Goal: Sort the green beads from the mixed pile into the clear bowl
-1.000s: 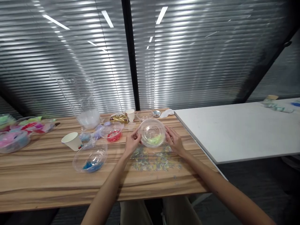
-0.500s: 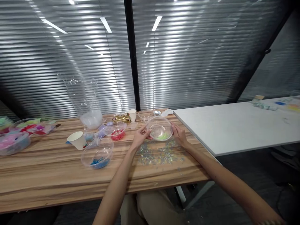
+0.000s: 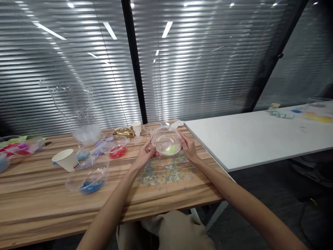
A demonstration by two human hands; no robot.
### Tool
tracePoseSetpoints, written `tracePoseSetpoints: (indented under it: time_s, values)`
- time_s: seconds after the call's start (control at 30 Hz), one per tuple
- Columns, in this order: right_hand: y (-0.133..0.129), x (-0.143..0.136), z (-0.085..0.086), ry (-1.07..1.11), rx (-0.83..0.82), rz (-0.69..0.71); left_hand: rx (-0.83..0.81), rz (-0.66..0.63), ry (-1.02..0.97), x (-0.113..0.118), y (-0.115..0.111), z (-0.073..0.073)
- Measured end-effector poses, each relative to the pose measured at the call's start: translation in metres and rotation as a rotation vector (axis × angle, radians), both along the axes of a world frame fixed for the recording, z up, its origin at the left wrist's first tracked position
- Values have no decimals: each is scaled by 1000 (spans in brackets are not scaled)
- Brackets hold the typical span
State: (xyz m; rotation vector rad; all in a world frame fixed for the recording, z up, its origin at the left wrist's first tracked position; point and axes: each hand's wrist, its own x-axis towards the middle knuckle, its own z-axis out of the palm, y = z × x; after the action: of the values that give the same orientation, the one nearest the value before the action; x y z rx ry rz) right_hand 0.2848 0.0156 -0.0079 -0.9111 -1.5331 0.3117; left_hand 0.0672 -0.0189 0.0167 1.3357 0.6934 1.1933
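Between my two hands is a clear plastic bowl (image 3: 162, 137), held above the wooden table and tilted toward me. Some yellow-green material (image 3: 171, 149) lies low inside it. My left hand (image 3: 147, 152) grips the bowl's left side, with the thumb at the front. On the opposite side, my right hand (image 3: 188, 147) has its fingers against the wall. Below the bowl, many small tube-like pieces (image 3: 166, 174), yellowish, blue-grey and clear, are scattered on the tabletop. Left of my left forearm stand a clear bowl (image 3: 69, 182) with blue pieces and another clear bowl (image 3: 124, 140) with red pieces.
A paper cup (image 3: 66, 159) leans at the left, and another paper cup (image 3: 136, 128) stands at the back beside a gold packet (image 3: 124, 132). A tall clear bag (image 3: 87, 133) holds white material. Containers of coloured pieces (image 3: 22, 147) sit far left. A white table (image 3: 208, 139) adjoins on the right.
My view has swung slightly right, so the table and its objects sit further left in the picture. Both hands keep hold of the bowl, which stays over the scattered pieces.
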Motion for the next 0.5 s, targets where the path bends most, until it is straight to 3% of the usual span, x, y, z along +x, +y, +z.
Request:
tracePoseSetpoints:
  time_s: [0.17, 0.37, 0.5]
  values:
    - [1, -1, -2, 63, -181, 128, -28, 53, -11, 6, 5, -2]
    - [13, -2, -3, 332, -315, 256, -83, 66, 9, 9, 37, 1]
    - [17, -5, 1, 329, -410, 321, -114, 105, 13, 3, 54, 3]
